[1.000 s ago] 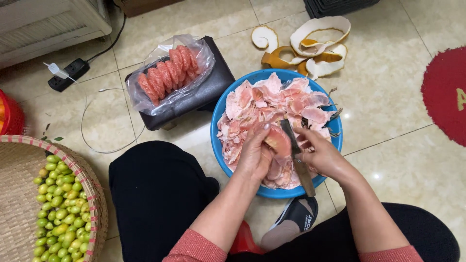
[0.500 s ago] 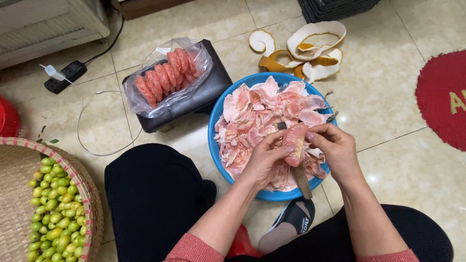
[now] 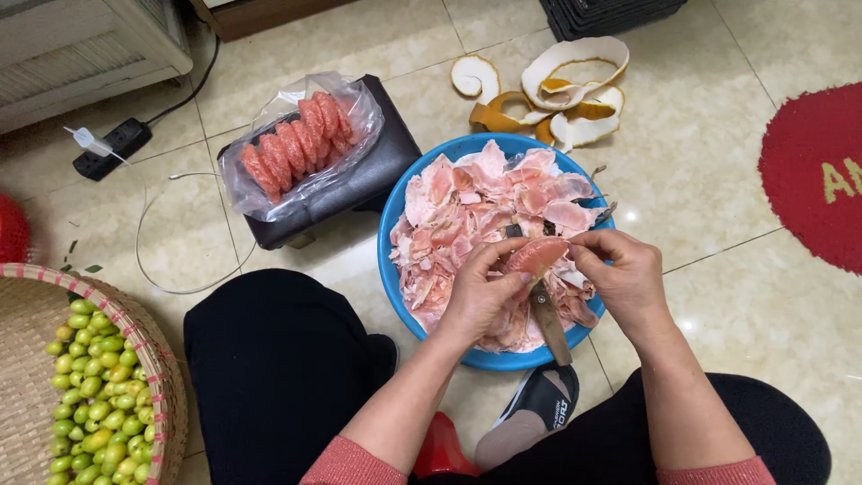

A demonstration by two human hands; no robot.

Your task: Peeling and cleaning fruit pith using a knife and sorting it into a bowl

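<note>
Down on the tiled floor, both hands meet over a blue basin (image 3: 395,269) heaped with pale pink membrane scraps (image 3: 467,202). The left hand (image 3: 480,296) and the right hand (image 3: 624,274) share one pink pomelo segment (image 3: 536,256): the left grip pinches its near-left end between thumb and fingertips, and the right grip pinches its right end. The segment hangs just above the scraps near the basin's middle, its long axis running roughly left to right with the right end tilted slightly up and away; its curved back faces up. A knife (image 3: 546,319) lies under the hands, handle reaching to the basin's near rim and blade running up beneath the segment; whether either hand also clasps it cannot be told.

Left of the basin and touching its far-left rim stands a low dark stool (image 3: 359,184), carrying a clear plastic bag (image 3: 296,148) of peeled segments laid in a row. Beyond the basin's far edge lie curls of thick yellow and white peel (image 3: 557,90). A red mat (image 3: 813,171) occupies the floor's right edge. Toward the far-left corner sit a black power strip (image 3: 112,148) and a thin cable looping across the tiles. At the near-left corner a woven basket (image 3: 27,359) holds small green fruits (image 3: 90,386). A slipper (image 3: 539,413) lies just below the basin's near rim, between the person's dark-trousered legs.
</note>
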